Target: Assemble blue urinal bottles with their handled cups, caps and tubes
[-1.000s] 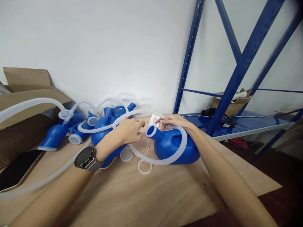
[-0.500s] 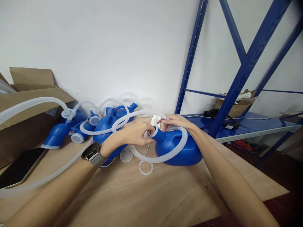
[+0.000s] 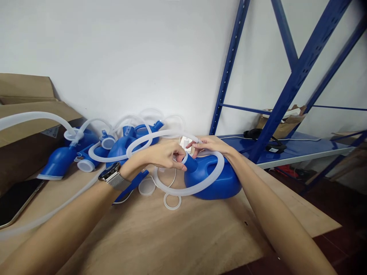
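Note:
A blue plastic bottle (image 3: pixel 213 189) with a moulded handle lies on the wooden table, its short neck tilted up to the left. At the mouth, my left hand (image 3: pixel 168 156) pinches the rim between thumb and curled fingers; whether a small part is also in them is hidden. My right hand (image 3: pixel 210 145) is above the bottle, its fingers bent around a white corrugated hose (image 3: pixel 205 185) behind the neck. That hose loops in front of the bottle and away to the left. Below my left hand lie a white ring (image 3: pixel 172 201) and a round translucent cap (image 3: pixel 147 186).
Several blue bottles with hoses, one a blue spouted piece (image 3: pixel 59 162), crowd the left back. An open cardboard box (image 3: pixel 25 141) and a phone (image 3: pixel 20 198) are at far left. A blue metal rack (image 3: pixel 282 103) with a shelf stands to the right.
My view has shifted slightly, so the things appear a little further left. My left fingers have turned at the bottle's mouth, with the thumb now along its outer side. My right hand stays at the hose.

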`<action>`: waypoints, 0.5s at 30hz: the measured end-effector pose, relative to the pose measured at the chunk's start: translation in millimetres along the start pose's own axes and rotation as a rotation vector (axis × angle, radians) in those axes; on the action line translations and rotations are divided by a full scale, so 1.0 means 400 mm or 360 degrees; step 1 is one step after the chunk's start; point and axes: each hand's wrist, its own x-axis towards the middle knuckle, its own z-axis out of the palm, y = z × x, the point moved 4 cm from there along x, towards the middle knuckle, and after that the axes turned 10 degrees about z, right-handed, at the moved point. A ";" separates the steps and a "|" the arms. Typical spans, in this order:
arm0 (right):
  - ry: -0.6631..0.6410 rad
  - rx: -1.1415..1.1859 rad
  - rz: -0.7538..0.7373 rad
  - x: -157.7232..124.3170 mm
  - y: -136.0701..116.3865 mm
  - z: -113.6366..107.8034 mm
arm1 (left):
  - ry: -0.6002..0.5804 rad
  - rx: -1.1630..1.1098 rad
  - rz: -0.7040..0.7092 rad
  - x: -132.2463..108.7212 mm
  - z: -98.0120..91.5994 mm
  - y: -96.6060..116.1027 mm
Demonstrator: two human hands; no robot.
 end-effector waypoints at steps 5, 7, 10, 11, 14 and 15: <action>0.0004 0.0021 0.0012 -0.002 0.001 0.004 | -0.0011 -0.0187 -0.0061 -0.005 -0.003 0.004; -0.0036 0.0047 0.0037 -0.001 0.004 0.006 | -0.0008 -0.0181 -0.0087 -0.013 -0.003 0.019; -0.0049 0.0041 0.0048 0.002 0.010 0.003 | 0.0053 0.0025 -0.0063 -0.032 -0.015 0.045; -0.0039 0.0019 0.0042 0.004 0.013 0.000 | 0.0103 0.0072 -0.0060 -0.041 -0.024 0.048; -0.0049 -0.0034 0.0031 0.013 0.024 -0.007 | 0.0303 0.0090 -0.0106 -0.080 -0.058 0.037; -0.0071 -0.0031 0.0033 0.015 0.027 -0.007 | 0.0355 0.0107 -0.0133 -0.095 -0.068 0.028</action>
